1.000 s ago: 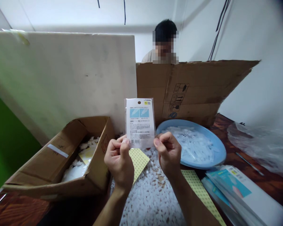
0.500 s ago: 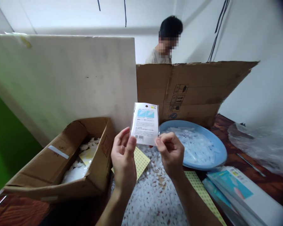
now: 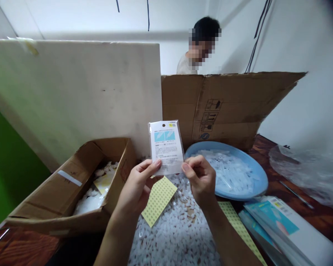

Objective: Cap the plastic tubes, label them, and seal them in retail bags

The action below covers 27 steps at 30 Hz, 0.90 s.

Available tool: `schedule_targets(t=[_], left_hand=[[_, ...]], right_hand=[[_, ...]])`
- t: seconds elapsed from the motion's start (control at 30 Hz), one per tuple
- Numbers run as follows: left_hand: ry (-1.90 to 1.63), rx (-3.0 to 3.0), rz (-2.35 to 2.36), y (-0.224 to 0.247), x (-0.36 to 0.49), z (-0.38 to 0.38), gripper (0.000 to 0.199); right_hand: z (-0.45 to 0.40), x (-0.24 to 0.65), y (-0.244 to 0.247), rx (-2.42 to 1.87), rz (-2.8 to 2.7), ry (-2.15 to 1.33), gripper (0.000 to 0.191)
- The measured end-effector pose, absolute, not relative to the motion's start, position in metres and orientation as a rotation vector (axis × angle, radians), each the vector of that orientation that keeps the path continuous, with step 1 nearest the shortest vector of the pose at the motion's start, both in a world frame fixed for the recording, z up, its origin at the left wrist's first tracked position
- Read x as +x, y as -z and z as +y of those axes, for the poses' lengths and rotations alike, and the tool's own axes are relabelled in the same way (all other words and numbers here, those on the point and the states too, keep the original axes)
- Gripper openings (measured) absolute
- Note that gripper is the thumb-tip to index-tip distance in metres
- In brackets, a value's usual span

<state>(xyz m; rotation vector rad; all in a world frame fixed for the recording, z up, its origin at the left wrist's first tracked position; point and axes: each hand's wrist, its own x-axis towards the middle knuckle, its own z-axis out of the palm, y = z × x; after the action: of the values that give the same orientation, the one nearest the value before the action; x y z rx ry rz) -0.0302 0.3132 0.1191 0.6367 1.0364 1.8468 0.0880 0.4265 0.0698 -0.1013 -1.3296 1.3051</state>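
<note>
A printed card in a clear plastic sleeve (image 3: pixel 167 147) is held up in front of me, its text, two small blue pictures and hang hole facing me. My left hand (image 3: pixel 137 184) pinches its lower left corner, thumb on the front. At the lower right edge, the thumb and curled fingers of my right hand (image 3: pixel 201 177) grip it too. Below the hands lies a yellow sheet of small round stickers (image 3: pixel 159 201), over many small whitish translucent pieces (image 3: pixel 177 236) spread across the table. Another yellow sticker sheet (image 3: pixel 235 225) is partly hidden under my right forearm.
On the left stands an open cardboard box (image 3: pixel 119 184) with white pieces inside. A blue basin (image 3: pixel 262 184) of translucent strips sits to the right, near stacked printed packets (image 3: pixel 302 221) and crumpled clear plastic (image 3: pixel 308 170). Cardboard (image 3: pixel 238 103) stands behind; a person (image 3: pixel 207 37) is beyond it.
The card has shifted slightly left and turned a little. My left hand has moved from its left side to the lower left corner, uncovering more of the sticker sheet. The person behind has moved slightly right.
</note>
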Motion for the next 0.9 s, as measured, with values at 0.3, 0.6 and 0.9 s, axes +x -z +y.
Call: schedule_targets(t=[0.3, 0.6, 0.9], left_hand=[[-1.816, 0.694, 1.063, -0.124, -0.038, 0.306, 0.029], [-1.817, 0.823, 1.167, -0.122, -0.032, 0.309, 0.026], [-1.667, 0.795, 1.071, -0.11, -0.028, 0.316, 0.036]], right_hand=[[0.427, 0.083, -0.073, 0.025, -1.108, -1.669, 0.025], [0.442, 0.099, -0.084, 0.104, -1.21, -1.88, 0.044], [0.443, 0.111, -0.092, 0.002, -1.165, -1.99, 0.024]])
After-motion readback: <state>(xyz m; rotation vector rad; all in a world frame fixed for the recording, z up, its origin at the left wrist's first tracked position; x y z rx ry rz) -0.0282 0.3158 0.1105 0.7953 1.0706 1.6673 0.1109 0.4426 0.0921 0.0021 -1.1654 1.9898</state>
